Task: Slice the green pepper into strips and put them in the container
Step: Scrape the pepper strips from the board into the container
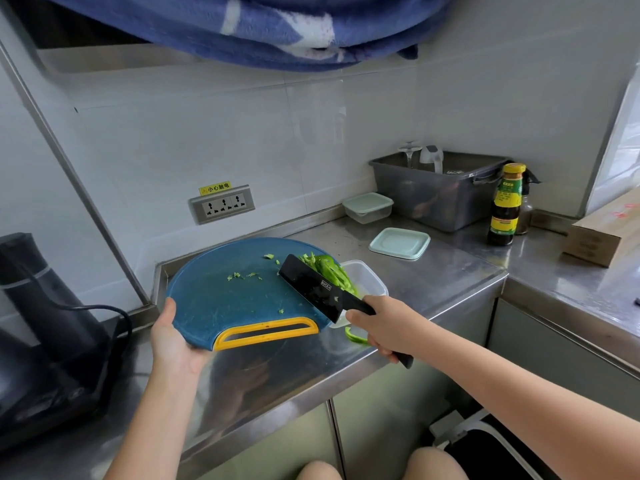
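Board (225,296) is held tilted by left hand (173,344) | knife (311,289) is gripped by right hand (384,323) | strips (329,270) are piled at board's right edge, over container (370,278) | knife should be swept slowly, so nothing is spilled.

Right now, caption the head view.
Left hand tilts cutting board; knife in right hand pushes pepper strips toward the container.

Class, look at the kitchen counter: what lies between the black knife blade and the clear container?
Head view: a heap of pepper strips, against the knife at the board's edge, right by the container.
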Demonstrator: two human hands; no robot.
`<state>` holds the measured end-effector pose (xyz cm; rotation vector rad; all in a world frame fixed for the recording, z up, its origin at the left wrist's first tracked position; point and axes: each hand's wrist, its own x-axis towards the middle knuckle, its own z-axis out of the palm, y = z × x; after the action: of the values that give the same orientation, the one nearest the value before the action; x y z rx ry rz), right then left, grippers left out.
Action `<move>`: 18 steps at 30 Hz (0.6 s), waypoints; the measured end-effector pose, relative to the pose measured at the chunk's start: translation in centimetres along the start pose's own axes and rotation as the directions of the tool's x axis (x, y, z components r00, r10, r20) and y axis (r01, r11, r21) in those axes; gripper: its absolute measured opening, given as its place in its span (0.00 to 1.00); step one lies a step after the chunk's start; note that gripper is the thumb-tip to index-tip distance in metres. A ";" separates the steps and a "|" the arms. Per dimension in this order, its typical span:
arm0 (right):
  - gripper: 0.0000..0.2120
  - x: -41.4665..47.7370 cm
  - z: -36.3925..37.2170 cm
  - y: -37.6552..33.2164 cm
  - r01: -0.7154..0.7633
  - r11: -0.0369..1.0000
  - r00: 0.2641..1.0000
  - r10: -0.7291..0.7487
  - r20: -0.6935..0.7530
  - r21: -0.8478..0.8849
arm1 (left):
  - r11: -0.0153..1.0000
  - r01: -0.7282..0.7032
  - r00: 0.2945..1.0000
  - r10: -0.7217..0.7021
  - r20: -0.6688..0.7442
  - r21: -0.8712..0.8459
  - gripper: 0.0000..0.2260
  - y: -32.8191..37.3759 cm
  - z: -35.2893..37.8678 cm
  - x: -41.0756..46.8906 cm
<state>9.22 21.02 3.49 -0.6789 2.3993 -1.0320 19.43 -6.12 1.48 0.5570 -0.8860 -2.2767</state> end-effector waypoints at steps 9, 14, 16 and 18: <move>0.12 0.1 -0.1 -0.1 -0.004 1.000 1.000 0.004 -0.014 -0.004 | 1.000 -0.021 1.000 0.021 0.004 0.015 0.16 0.3 0.0 0.1; 0.11 0.5 -0.2 -0.1 0.000 1.000 1.000 0.001 -0.016 0.027 | 1.000 -0.021 1.000 0.021 0.008 0.016 0.16 0.5 0.2 0.4; 0.11 0.4 0.0 0.0 0.001 0.999 1.000 0.000 -0.018 0.032 | 1.000 -0.023 1.000 0.023 0.011 0.020 0.16 0.7 0.1 0.5; 0.11 0.3 0.3 0.3 -0.006 1.000 1.000 0.006 -0.019 0.030 | 0.999 -0.029 0.999 0.028 0.017 0.024 0.16 0.9 0.0 0.5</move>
<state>9.08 20.87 3.03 -0.6540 2.3953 -1.0749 19.37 -6.99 2.02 0.5337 -0.9255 -2.2507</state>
